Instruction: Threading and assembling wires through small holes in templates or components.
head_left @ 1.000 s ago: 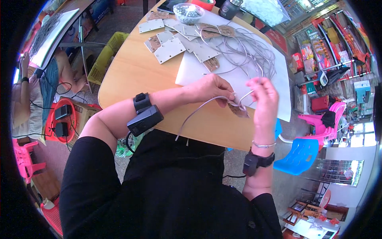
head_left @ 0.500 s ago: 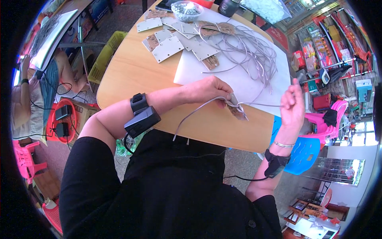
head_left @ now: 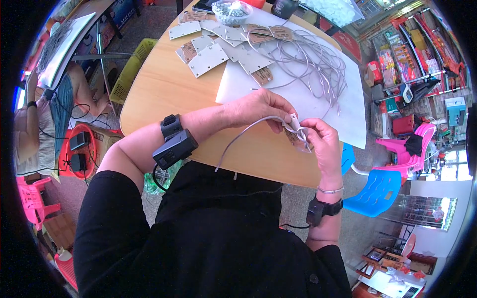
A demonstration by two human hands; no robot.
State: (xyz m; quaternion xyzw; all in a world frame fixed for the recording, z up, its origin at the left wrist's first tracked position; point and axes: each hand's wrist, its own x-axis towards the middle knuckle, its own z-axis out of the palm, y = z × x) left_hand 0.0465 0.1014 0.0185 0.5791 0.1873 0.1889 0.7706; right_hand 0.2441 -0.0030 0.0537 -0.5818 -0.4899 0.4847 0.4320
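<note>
My left hand [head_left: 258,108] and my right hand [head_left: 323,144] meet over the near edge of a round wooden table [head_left: 159,94]. Between them they hold a small brown card tag [head_left: 297,139] and a grey cord [head_left: 238,141]. The cord loops at the tag and trails down to the left toward my body. My left fingers pinch the cord at the tag, and my right fingers grip the tag from the right. Each wrist wears a black band device.
A white sheet [head_left: 318,94] carries a pile of loose grey cords [head_left: 313,59]. Several grey square plates [head_left: 208,59] and brown tags [head_left: 262,75] lie further back, with a bowl of small parts [head_left: 231,11]. Blue [head_left: 377,191] and pink [head_left: 402,149] plastic chairs stand right. Another person [head_left: 54,109] sits at left.
My right hand swung out to the right, drawing the cord through, then came back to the tag beside my left hand. My left hand stayed put.
</note>
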